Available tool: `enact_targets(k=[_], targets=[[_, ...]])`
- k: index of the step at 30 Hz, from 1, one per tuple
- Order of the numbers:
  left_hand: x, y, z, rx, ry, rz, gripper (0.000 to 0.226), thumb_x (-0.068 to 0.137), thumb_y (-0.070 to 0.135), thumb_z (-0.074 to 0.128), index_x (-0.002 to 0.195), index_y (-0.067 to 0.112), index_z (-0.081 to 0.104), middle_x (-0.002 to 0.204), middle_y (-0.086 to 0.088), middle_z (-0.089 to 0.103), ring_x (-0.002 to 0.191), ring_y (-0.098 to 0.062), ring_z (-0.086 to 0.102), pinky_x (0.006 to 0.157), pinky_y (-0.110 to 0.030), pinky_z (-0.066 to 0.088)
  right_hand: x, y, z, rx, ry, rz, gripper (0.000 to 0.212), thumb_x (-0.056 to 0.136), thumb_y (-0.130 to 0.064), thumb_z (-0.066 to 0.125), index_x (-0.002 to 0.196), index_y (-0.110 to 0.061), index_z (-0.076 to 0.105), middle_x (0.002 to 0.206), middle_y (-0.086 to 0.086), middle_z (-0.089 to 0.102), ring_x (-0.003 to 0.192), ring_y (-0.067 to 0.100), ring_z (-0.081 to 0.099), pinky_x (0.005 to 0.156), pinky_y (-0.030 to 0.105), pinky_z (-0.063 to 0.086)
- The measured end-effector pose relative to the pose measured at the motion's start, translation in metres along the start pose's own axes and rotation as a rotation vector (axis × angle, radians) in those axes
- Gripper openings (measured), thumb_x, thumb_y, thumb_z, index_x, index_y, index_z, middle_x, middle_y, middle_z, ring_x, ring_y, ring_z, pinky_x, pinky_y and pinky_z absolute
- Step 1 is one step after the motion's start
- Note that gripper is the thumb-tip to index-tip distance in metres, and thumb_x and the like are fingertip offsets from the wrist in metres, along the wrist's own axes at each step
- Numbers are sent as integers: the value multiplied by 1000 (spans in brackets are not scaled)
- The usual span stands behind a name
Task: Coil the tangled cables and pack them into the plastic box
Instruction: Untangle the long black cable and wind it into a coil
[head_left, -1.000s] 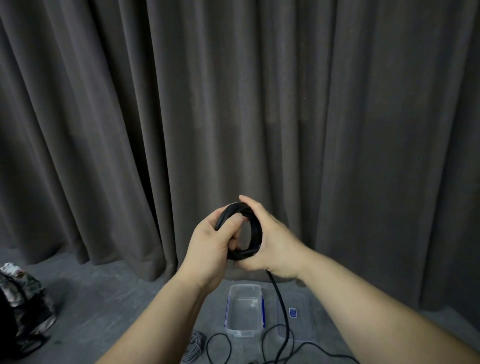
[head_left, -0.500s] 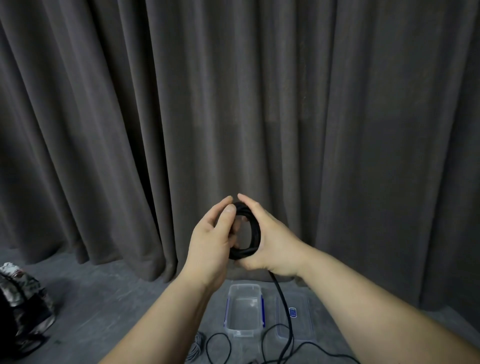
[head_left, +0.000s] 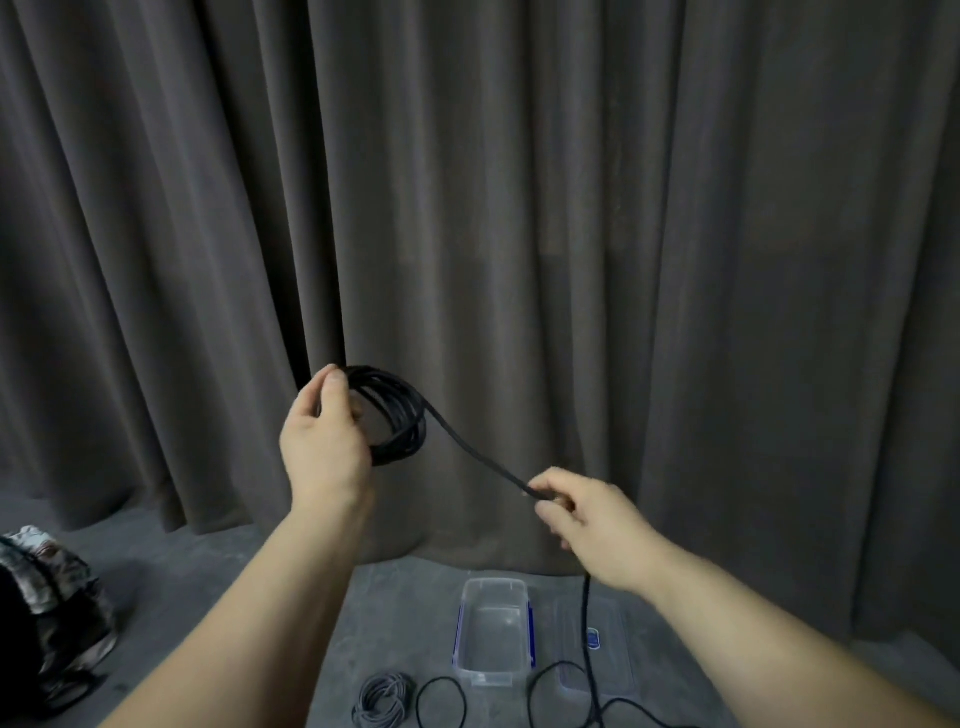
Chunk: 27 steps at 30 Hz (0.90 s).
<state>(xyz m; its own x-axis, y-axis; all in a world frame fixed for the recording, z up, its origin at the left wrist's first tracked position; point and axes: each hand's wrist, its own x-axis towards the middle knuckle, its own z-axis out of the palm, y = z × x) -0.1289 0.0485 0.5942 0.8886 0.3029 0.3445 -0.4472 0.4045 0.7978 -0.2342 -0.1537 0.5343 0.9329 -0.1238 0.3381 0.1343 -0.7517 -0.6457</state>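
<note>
While your left hand (head_left: 324, 447) grips the black coil (head_left: 396, 415) held up left of centre, your right hand (head_left: 587, 512) pinches its loose tail; lay each loop evenly. The plastic box (head_left: 493, 631) waits open on the floor below. The cable's end runs out of frame.

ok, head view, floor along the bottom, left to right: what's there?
Patterned bag → grey cable coil → thin black cable loop → clear plastic box → clear lid.
</note>
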Motion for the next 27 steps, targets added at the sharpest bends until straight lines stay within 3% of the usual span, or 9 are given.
enact_targets(k=[3, 5, 8, 10, 14, 17, 20, 24, 27], targets=[[-1, 1, -4, 23, -7, 18, 18, 88, 40, 58, 103, 34, 66, 87, -5, 68, 75, -15, 56, 87, -43, 47, -3, -29, -6, -292, -105, -183, 30, 99, -28, 45, 124, -36, 59, 101, -12, 57, 102, 12, 56, 87, 25, 43], [-5, 3, -5, 71, -14, 24, 17, 88, 41, 58, 103, 37, 65, 117, -17, 66, 104, -31, 63, 102, -50, 45, -3, -54, -11, -342, -211, -255, 38, 99, -22, 39, 132, -31, 56, 98, -14, 48, 103, 11, 52, 89, 23, 40], [-17, 8, -3, 170, -78, 94, 19, 93, 36, 56, 110, 35, 63, 122, -14, 64, 120, -30, 56, 106, -44, 44, 0, -81, -16, -239, -270, -355, 41, 95, -11, 41, 129, -23, 60, 92, -14, 46, 92, 5, 48, 89, 20, 39], [-27, 9, 0, 251, -168, 132, 20, 96, 31, 54, 115, 33, 61, 119, -5, 66, 116, -19, 59, 104, -35, 45, 7, -92, -18, -139, -239, -400, 37, 95, -8, 46, 122, -22, 66, 85, -16, 47, 88, 3, 49, 85, 15, 39], [-48, 4, 4, 226, -378, 44, 20, 92, 35, 58, 111, 35, 64, 108, -4, 70, 102, -17, 66, 94, -36, 51, 23, -95, -16, 186, -15, -393, 23, 89, -2, 60, 102, -14, 74, 90, -11, 65, 89, 5, 62, 87, 17, 45], [-61, 2, 9, 230, -468, 8, 18, 98, 30, 51, 110, 34, 64, 86, -1, 70, 77, -7, 62, 74, -26, 50, 28, -91, -9, 425, 146, -254, 18, 81, -5, 71, 83, -20, 64, 77, -6, 65, 73, 5, 60, 74, 21, 48], [-69, 1, 11, 195, -491, -69, 26, 101, 32, 41, 111, 31, 65, 95, 3, 72, 78, -2, 64, 68, -19, 48, 28, -82, -5, 434, 255, -133, 28, 71, -20, 82, 74, -21, 54, 65, -8, 58, 61, 5, 51, 62, 25, 45], [-73, 1, 10, 174, -504, -130, 27, 101, 30, 42, 108, 28, 68, 82, 9, 68, 69, 0, 57, 61, -18, 45, 29, -73, -7, 412, 262, -74, 34, 66, -29, 85, 68, -19, 54, 58, -9, 53, 55, 6, 44, 55, 26, 39], [-70, -1, 9, 181, -459, -105, 23, 98, 28, 48, 108, 26, 69, 69, 7, 59, 63, -6, 48, 57, -21, 40, 29, -68, -9, 563, 139, -89, 16, 77, -11, 78, 73, -18, 64, 68, 1, 60, 63, 11, 49, 59, 25, 41]])
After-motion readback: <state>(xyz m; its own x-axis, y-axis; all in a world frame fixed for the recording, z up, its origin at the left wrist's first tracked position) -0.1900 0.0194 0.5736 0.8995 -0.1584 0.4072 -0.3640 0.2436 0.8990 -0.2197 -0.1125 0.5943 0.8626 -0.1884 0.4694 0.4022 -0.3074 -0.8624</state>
